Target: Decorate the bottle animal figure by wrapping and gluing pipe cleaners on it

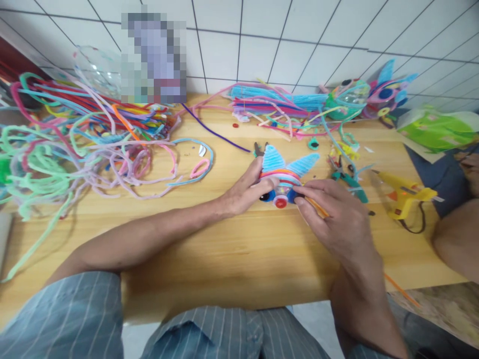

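Observation:
In the middle of the table is a craft figure (288, 173) with two light-blue fuzzy ear-like pieces, bands of red, orange and blue pipe cleaner, blue and black eye-like rounds and a red bottle-cap nose. My left hand (249, 187) grips it from the left, thumb and fingers around its side. At its right side, my right hand (333, 214) is closed in a pinch on an orange pipe cleaner (316, 205), its fingertips against the figure. An orange strand also shows beyond my right wrist.
Tangled pipe cleaners (123, 154) cover the left side, with a bundle (277, 102) at the back. A yellow glue gun (406, 194) and green-handled pliers (350, 182) lie right. Behind stand a decorated figure (385, 94) and a green bag (436, 127). Another person's arm (458, 239) rests at the right.

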### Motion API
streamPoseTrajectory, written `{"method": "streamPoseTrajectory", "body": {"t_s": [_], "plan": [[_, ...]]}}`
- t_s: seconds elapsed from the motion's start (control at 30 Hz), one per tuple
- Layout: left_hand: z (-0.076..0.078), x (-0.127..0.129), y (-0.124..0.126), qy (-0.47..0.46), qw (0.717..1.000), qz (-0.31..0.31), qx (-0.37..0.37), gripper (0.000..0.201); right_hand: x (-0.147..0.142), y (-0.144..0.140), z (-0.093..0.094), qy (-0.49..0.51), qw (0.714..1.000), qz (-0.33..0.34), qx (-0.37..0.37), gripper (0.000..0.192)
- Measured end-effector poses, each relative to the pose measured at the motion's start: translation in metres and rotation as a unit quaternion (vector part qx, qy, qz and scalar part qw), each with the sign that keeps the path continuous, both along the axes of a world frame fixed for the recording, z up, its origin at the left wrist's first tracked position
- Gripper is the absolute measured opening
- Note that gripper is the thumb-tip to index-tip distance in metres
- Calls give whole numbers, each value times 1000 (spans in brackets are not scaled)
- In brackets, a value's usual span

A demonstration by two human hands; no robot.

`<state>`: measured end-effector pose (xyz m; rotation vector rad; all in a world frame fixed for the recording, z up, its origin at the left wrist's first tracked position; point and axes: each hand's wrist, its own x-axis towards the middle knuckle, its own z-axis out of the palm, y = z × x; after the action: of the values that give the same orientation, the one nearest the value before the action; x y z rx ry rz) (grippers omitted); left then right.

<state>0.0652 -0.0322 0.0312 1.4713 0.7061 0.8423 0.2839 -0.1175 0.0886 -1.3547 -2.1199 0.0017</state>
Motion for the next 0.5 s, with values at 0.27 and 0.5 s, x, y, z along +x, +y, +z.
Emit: {"method": "streamPoseTrajectory", "body": {"t_s": [0.27, 0.5], "plan": [[6, 2, -2, -8, 999, -13, -49, 61, 2, 0, -2, 4, 1000, 3, -3, 28], [3, 4, -1, -11, 999, -9, -42, 63, -1, 1, -2, 14, 1000, 10, 6, 28]]}}
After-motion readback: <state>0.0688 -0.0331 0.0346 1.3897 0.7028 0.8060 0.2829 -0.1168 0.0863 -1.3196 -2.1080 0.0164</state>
